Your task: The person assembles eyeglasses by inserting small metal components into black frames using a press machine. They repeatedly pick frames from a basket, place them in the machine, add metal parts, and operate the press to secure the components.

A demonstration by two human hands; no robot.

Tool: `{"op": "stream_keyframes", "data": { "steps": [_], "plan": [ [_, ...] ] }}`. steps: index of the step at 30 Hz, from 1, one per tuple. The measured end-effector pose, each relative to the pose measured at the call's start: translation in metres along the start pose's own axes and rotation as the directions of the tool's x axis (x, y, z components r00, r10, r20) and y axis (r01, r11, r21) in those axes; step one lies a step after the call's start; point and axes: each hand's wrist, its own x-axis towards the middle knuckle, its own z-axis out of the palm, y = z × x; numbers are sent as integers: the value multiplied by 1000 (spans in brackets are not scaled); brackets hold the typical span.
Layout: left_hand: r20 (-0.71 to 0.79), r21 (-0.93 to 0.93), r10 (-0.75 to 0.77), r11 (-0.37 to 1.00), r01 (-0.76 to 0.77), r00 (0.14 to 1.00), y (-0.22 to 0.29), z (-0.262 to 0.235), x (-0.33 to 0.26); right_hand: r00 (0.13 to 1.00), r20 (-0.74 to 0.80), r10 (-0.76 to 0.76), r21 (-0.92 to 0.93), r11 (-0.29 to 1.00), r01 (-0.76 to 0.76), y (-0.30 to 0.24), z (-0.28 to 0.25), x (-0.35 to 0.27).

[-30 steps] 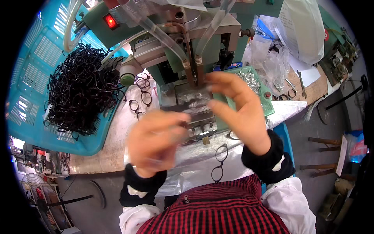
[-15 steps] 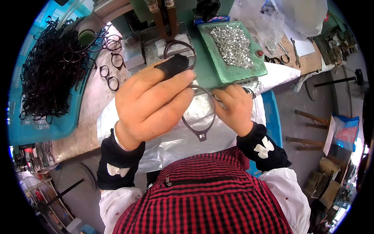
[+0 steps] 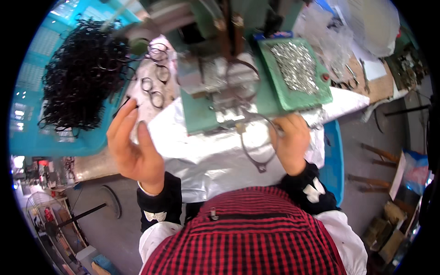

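Note:
A dark, round-rimmed eyeglass frame (image 3: pixel 261 166) hangs at the front of a green machine (image 3: pixel 201 120). Its lower rim lies over the silver sheet; its upper rim is smeared beneath two copper-coloured posts (image 3: pixel 222 39). My right hand (image 3: pixel 292 141) is closed on the side of this frame, fingers curled and partly hidden. To the left, my left hand (image 3: pixel 136 153) is empty, thumb and fingers apart, with a black cover on one fingertip. It is nearest to several loose eyeglass frames (image 3: pixel 157 92) on the table, beside a blue basket (image 3: pixel 50 146) heaped with dark frames (image 3: pixel 78 82).
A green tray (image 3: pixel 305 105) of small shiny metal pieces (image 3: pixel 295 68) stands right of the machine. Behind it lie clear plastic bags (image 3: pixel 327 36) and hand tools (image 3: pixel 364 75). Silver sheeting (image 3: pixel 206 169) covers the table's front edge. A blue bin (image 3: pixel 335 160) stands below on the right.
My left hand has let go of the eyeglass frame and moved left toward the loose frames, its fingers spreading. My right hand still holds the frame. The whole view has shifted slightly.

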Motion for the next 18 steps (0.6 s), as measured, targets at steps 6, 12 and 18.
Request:
{"op": "stream_keyframes", "data": {
  "steps": [6,12,18],
  "plan": [
    [13,75,-414,908,412,910,-70,-36,29,963,1,269,499,835,-233,-10,-36,45],
    [163,368,-474,843,392,865,-200,5,-27,969,-85,230,429,887,-173,6,-20,96],
    [97,679,-500,665,310,860,-185,45,-39,982,-112,152,393,914,-97,-1,-44,82]
  ]
}}
